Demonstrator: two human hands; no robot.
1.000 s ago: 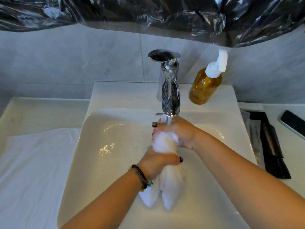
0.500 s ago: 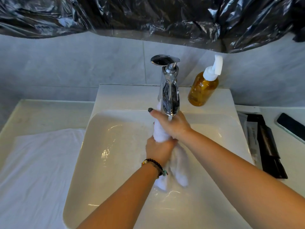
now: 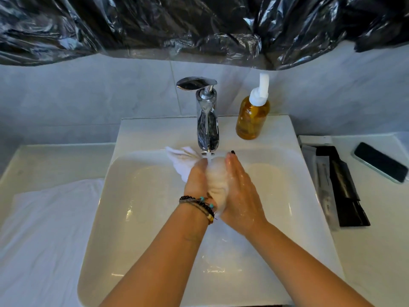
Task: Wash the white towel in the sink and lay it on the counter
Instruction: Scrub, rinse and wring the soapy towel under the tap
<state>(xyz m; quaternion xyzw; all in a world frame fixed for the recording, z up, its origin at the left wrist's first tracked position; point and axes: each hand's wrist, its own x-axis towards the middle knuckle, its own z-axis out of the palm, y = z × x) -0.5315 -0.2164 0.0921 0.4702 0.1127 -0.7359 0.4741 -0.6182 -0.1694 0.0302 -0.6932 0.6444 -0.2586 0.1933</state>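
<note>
Over the white sink (image 3: 141, 218), two hands pressed a bunched white towel (image 3: 213, 182) between flat palms under the running tap (image 3: 207, 125). The left hand (image 3: 198, 180) and right hand (image 3: 240, 191) kept fingers straight, pointing away. The towel ran near to far, its loose end (image 3: 181, 157) fanning far-left beside the tap. An amber soap bottle (image 3: 252, 116) stood right of the tap.

Towel (image 3: 215, 185) mid-section hidden between palms, blurred; left hand (image 3: 197, 179) fingers perhaps behind cloth.

Head view, close above sink (image 3: 132, 218) — looking steeply down (edges perhaps warped)
</note>
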